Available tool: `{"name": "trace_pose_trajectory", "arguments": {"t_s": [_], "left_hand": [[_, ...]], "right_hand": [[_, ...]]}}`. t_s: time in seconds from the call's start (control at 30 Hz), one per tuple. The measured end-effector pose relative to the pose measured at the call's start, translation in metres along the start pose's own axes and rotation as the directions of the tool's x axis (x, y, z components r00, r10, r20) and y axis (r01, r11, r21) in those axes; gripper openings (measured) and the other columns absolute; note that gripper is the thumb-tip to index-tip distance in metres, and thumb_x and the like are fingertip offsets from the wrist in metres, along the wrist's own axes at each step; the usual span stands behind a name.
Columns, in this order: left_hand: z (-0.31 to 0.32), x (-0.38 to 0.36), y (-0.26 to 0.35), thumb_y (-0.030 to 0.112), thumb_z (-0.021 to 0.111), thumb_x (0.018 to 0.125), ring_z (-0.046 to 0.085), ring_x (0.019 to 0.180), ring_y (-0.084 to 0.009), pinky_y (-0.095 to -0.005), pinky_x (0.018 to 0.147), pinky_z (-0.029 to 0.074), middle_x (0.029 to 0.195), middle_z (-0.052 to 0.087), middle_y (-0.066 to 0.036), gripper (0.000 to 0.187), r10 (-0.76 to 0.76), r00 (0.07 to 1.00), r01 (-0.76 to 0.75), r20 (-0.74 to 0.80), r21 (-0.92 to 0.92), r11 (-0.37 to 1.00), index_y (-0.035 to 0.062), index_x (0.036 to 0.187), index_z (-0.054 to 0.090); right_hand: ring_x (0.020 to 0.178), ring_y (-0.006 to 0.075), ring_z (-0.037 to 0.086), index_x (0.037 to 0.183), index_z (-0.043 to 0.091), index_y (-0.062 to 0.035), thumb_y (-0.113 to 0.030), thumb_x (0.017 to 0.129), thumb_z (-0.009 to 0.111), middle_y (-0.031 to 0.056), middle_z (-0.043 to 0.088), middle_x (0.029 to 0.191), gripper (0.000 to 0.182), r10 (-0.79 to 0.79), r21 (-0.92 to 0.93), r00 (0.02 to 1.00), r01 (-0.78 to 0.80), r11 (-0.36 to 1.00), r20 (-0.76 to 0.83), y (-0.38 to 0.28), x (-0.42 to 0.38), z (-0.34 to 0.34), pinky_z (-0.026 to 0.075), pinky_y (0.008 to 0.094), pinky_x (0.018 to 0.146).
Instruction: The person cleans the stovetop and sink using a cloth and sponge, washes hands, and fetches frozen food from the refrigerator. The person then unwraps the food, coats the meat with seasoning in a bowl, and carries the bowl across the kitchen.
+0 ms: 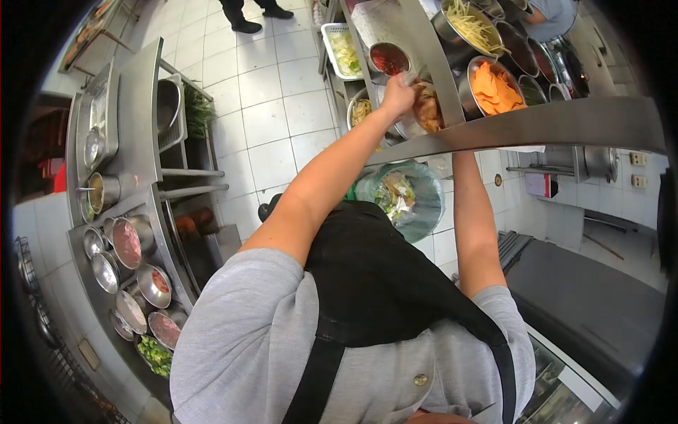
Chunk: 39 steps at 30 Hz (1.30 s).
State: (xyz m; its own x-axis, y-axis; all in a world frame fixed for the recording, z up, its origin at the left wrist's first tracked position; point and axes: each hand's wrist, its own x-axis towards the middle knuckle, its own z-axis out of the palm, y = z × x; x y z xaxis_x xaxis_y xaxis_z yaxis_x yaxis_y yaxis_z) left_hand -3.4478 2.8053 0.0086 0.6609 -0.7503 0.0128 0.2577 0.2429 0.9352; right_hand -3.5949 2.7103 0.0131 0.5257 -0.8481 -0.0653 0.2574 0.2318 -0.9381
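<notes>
My left hand (400, 96) is closed, its fingers gripping what looks like the edge of a clear plastic bag. Brown pieces of food (427, 107), apparently meat, show through the bag beside that hand. Just beyond my fingers is a steel bowl of red sauce (389, 59). My right forearm (473, 212) passes beneath the steel shelf (558, 121), which hides my right hand completely.
Under my arms stands a lined waste bin (434, 205) with scraps in it. Sliced orange vegetable (494, 87) and pale strips (470, 28) fill pots on the shelf. A white basket (329, 42) holds chopped greens. Steel bowls (106, 272) crowd the left counter. Another person's shoes (246, 27) are ahead.
</notes>
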Motion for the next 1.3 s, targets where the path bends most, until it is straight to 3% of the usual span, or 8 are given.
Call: {"name": "trace_pose_trajectory", "arguments": {"t_s": [0.4, 0.53, 0.73, 0.8, 1.0, 1.07, 1.17, 1.3], "left_hand": [[-0.05, 0.026, 0.074, 0.018, 0.066, 0.082, 0.06, 0.083, -0.013, -0.0265, 0.072, 0.049, 0.091, 0.066, -0.008, 0.027, 0.075, 0.892, -0.25, 0.445, 0.347, 0.904, -0.0008, 0.1, 0.059], [-0.133, -0.025, 0.095, 0.022, 0.059, 0.088, 0.061, 0.077, -0.0123, -0.0248, 0.065, 0.049, 0.086, 0.065, -0.007, 0.025, -0.073, 0.957, -0.008, 0.282, 0.277, 0.961, 0.0016, 0.102, 0.057], [-0.245, -0.103, 0.042, 0.019, 0.056, 0.089, 0.061, 0.071, -0.0133, -0.0267, 0.06, 0.049, 0.079, 0.065, -0.008, 0.021, -0.258, 0.963, 0.268, -0.08, 0.398, 0.878, 0.0007, 0.099, 0.058], [-0.27, -0.123, 0.024, 0.017, 0.057, 0.088, 0.06, 0.067, -0.0122, -0.026, 0.058, 0.048, 0.075, 0.064, -0.007, 0.019, -0.251, 0.961, 0.275, -0.114, 0.469, 0.84, 0.0004, 0.095, 0.058], [-0.366, -0.206, -0.006, 0.017, 0.057, 0.087, 0.061, 0.062, -0.0128, -0.0254, 0.05, 0.046, 0.074, 0.064, -0.008, 0.017, -0.277, 0.894, 0.444, -0.353, 0.604, 0.662, 0.0008, 0.093, 0.057], [-0.399, -0.248, -0.013, 0.018, 0.057, 0.087, 0.061, 0.061, -0.0134, -0.0261, 0.049, 0.046, 0.075, 0.064, -0.009, 0.019, -0.326, 0.802, 0.567, -0.5, 0.467, 0.678, 0.0007, 0.093, 0.057], [-0.443, -0.318, -0.027, 0.02, 0.057, 0.086, 0.061, 0.06, -0.0146, -0.0271, 0.046, 0.047, 0.075, 0.064, -0.01, 0.02, -0.406, 0.638, 0.696, -0.654, 0.263, 0.668, 0.0009, 0.092, 0.056], [-0.492, -0.406, -0.066, 0.021, 0.055, 0.085, 0.06, 0.052, -0.0163, -0.0291, 0.043, 0.048, 0.066, 0.063, -0.01, 0.02, -0.481, 0.549, 0.815, -0.684, 0.308, 0.491, 0.0009, 0.087, 0.057]], "right_hand": [[0.099, 0.0183, 0.055, 0.114, 0.054, -0.0057, -0.014, 0.085, 0.056, 0.0076, 0.057, 0.111, 0.03, 0.11, 0.037, 0.994, -0.11, 0.993, -0.003, -0.016, -0.034, -0.069, 0.042, 0.0335, 0.09], [0.093, 0.0147, 0.057, 0.103, 0.059, -0.0013, -0.014, 0.084, 0.057, 0.007, 0.061, 0.099, 0.024, 0.291, -0.76, 0.955, -0.149, 0.633, 0.055, -0.064, -0.116, -0.104, 0.047, 0.0302, 0.08], [0.098, 0.0189, 0.057, 0.112, 0.056, 0.0004, -0.005, 0.082, 0.057, 0.0091, 0.06, 0.108, 0.031, 0.051, -0.912, 0.944, 0.301, 0.278, 0.327, -0.073, -0.114, -0.021, 0.046, 0.0325, 0.085], [0.097, 0.023, 0.058, 0.113, 0.055, -0.0016, -0.006, 0.08, 0.059, 0.0117, 0.061, 0.107, 0.034, 0.079, -0.784, 0.9, 0.326, 0.528, 0.428, -0.016, -0.068, -0.007, 0.046, 0.0338, 0.084], [0.089, 0.0303, 0.058, 0.11, 0.055, -0.0041, -0.023, 0.078, 0.061, 0.014, 0.063, 0.099, 0.038, 0.602, -0.685, 0.524, 0.727, 0.052, 0.602, 0.031, 0.003, 0.046, 0.045, 0.0406, 0.08], [0.083, 0.0278, 0.062, 0.098, 0.057, -0.0047, -0.019, 0.074, 0.066, 0.0158, 0.064, 0.085, 0.029, 0.586, -0.879, 0.665, 0.26, 0.4, 0.463, 0.018, 0.012, 0.042, 0.048, 0.0364, 0.072], [0.081, 0.0291, 0.063, 0.098, 0.058, -0.0029, -0.021, 0.07, 0.072, 0.0161, 0.063, 0.088, 0.036, -0.034, -0.908, 0.913, 0.409, 0.093, 0.408, 0.024, 0.018, 0.033, 0.049, 0.0373, 0.069], [0.084, 0.0311, 0.062, 0.101, 0.059, -0.0011, -0.025, 0.067, 0.077, 0.017, 0.063, 0.091, 0.045, -0.086, -0.891, 0.921, 0.39, 0.232, 0.38, 0.015, 0.012, 0.031, 0.049, 0.0371, 0.072]]}}
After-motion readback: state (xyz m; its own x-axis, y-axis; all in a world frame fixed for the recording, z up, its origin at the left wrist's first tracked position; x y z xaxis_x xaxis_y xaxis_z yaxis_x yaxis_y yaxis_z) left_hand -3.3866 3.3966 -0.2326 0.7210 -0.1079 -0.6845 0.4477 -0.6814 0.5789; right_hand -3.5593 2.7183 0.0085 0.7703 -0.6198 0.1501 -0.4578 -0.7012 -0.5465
